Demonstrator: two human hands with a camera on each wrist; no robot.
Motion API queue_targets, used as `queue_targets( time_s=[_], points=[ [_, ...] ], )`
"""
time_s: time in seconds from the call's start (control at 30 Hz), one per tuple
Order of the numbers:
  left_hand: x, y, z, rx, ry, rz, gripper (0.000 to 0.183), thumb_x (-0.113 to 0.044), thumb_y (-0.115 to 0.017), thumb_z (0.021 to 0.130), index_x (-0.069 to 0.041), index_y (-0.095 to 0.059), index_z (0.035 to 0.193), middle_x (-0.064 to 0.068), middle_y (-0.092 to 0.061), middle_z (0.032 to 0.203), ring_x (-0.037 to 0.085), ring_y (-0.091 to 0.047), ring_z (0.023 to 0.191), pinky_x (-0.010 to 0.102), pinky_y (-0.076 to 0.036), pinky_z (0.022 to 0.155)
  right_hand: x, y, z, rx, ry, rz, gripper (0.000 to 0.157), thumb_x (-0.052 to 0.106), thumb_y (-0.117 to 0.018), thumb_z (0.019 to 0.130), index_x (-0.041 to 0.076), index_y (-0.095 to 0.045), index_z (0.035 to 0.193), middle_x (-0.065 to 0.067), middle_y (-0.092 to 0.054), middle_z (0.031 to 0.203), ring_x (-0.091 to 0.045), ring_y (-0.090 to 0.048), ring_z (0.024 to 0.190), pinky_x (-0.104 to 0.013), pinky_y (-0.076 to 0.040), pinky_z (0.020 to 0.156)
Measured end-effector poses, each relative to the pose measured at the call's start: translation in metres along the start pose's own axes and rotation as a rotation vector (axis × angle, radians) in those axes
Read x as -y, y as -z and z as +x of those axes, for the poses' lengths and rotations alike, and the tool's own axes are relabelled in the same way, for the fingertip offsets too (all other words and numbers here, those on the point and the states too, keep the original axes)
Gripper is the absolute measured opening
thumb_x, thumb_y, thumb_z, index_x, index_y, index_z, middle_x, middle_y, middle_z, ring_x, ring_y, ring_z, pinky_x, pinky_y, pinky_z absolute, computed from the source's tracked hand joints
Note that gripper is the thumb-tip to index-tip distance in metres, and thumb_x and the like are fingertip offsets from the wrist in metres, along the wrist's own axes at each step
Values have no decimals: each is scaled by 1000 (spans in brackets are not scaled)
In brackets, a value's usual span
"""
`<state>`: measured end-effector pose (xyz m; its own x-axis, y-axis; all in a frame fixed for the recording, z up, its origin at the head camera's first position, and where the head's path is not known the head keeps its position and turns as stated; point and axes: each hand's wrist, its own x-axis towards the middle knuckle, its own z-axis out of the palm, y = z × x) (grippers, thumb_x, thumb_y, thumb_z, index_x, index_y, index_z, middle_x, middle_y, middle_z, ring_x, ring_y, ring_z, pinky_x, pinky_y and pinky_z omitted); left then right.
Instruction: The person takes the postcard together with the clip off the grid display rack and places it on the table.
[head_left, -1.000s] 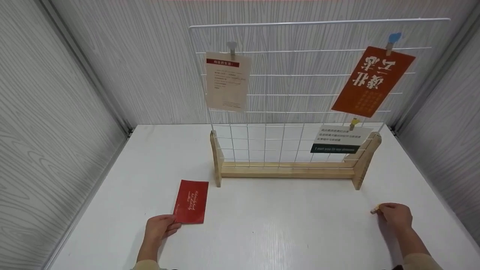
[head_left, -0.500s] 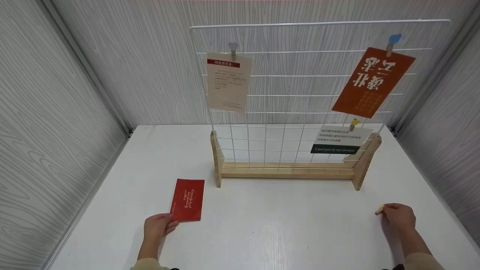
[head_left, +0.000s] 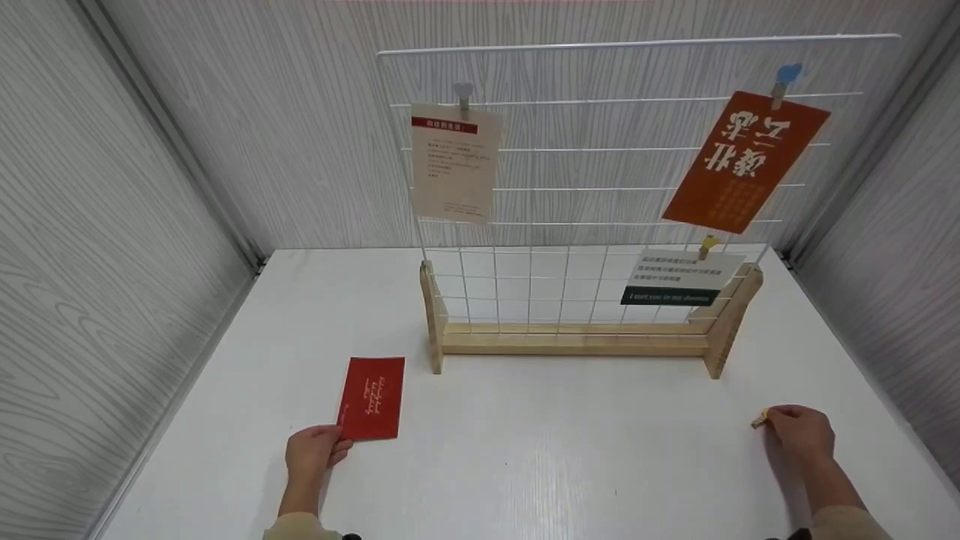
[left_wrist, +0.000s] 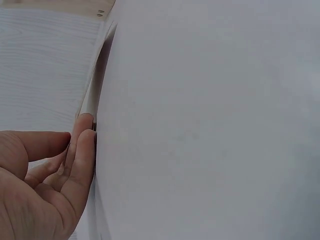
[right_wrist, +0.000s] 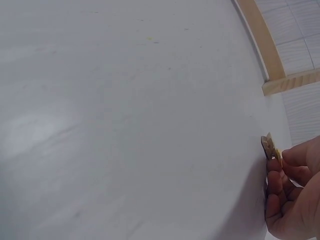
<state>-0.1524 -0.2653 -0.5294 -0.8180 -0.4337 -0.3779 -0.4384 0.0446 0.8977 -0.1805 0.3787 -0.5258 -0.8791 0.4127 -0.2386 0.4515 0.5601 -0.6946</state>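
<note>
My left hand (head_left: 309,454) pinches the lower left corner of a red card (head_left: 373,399) with white script, low over the white table. The left wrist view shows that card (left_wrist: 92,90) almost edge-on, with the thumb and fingers of the hand (left_wrist: 52,187) at its near end. On the right, my other hand (head_left: 804,433) holds a small wooden clothespin (head_left: 760,421) with a yellow ornament between thumb and fingers. Close to the tabletop, the clothespin's wooden tips (right_wrist: 268,144) stick out past the fingertips in the right wrist view.
A white wire grid (head_left: 566,187) stands in a wooden base (head_left: 574,345) behind the hands. Clothespins hold a cream card (head_left: 454,165) upper left, an orange card (head_left: 746,161) upper right and a white-and-green card (head_left: 675,277) below it. Grey wood-grain walls (head_left: 112,247) enclose the table.
My left hand and the red card have shifted slightly to the left. My right hand with the clothespin has moved a little to the right. The grid and its cards stay put.
</note>
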Motion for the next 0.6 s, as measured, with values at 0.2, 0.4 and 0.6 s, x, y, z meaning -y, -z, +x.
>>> queue_targets(
  time_s=[0.2,0.4,0.6],
  points=[
    [-2,0,-4,-35,-13,93,30,-7,-48,85,16,-48,105,12,-61,73,15,-60,62,24,-50,58,-2,0,1,-9,-5,-16,40,22,-47,85,-12,-53,104,-15,-59,85,-24,-52,74,-26,-43,52],
    [8,0,9,-99,-47,190,30,-11,-49,85,14,-52,101,14,-60,74,14,-60,60,17,-47,47,-1,0,-3,-15,16,-8,41,23,-46,84,-12,-54,103,-11,-60,81,-23,-52,73,-26,-43,53],
    [43,-4,46,-193,-100,307,28,-18,-49,86,7,-56,97,11,-61,74,13,-59,60,22,-49,52,-1,1,-5,-14,36,-15,43,25,-46,85,-13,-52,105,-11,-60,80,-25,-52,74,-26,-43,53]
  ],
)
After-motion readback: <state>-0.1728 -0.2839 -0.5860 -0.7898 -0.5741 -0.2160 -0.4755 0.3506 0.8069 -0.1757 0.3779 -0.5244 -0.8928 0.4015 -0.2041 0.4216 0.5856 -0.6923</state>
